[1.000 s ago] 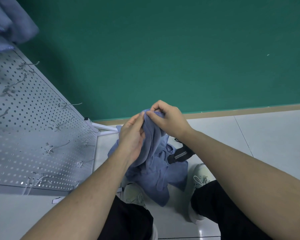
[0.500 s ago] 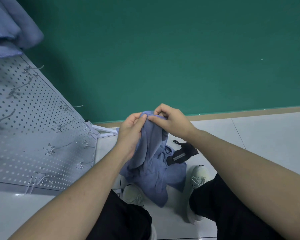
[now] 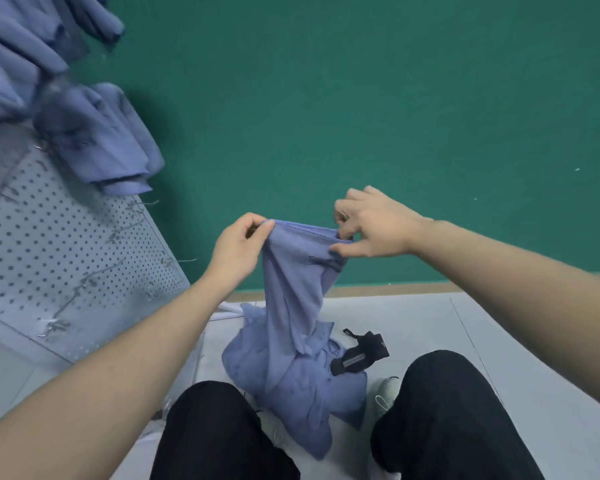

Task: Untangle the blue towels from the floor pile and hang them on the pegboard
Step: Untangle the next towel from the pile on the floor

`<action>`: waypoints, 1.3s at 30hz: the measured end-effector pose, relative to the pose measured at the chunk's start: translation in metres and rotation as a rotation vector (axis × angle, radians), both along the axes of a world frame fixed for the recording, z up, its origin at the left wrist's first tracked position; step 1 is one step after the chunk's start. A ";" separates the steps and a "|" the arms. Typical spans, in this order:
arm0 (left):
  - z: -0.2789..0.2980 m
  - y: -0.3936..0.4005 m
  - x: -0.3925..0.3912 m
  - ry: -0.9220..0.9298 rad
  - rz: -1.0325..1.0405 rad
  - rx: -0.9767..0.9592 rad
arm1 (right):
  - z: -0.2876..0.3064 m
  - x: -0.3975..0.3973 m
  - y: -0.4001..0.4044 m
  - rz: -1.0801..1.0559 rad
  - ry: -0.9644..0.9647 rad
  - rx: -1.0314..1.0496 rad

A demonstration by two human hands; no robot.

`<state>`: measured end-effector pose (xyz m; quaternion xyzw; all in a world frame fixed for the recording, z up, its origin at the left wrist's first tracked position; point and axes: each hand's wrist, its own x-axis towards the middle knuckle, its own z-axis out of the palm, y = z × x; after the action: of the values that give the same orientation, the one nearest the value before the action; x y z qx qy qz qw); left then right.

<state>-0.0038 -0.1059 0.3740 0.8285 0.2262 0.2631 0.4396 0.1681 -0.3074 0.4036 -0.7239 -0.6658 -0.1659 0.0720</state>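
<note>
Soft blue cloth towel point(image 3: 293, 278), frame centre, is pinched by left hand point(image 3: 238, 245) & right hand point(image 3: 371, 225); hem should be spread taut, tail probably still snagged in floor pile point(image 3: 291, 386).

Left of my left hand point(image 3: 238, 245), hung towels point(image 3: 97, 140) and hooks point(image 3: 84, 282) crowd the pegboard point(image 3: 49, 244); open air above.

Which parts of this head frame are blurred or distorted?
Head view: hung towels and pegboard at left smeared by motion blur; hands and held towel fairly sharp; wide-angle lens tilts the pegboard and stretches the forearms; even light, no glare.
</note>
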 end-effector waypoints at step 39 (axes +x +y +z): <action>0.200 -0.081 -0.073 -0.332 -0.052 -0.618 | 0.227 -0.117 -0.055 -0.010 1.152 0.313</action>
<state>-0.0771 -0.1865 0.5740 0.6077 0.1993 0.3021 0.7069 0.0506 -0.3624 0.6307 -0.6811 -0.4838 0.1569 0.5268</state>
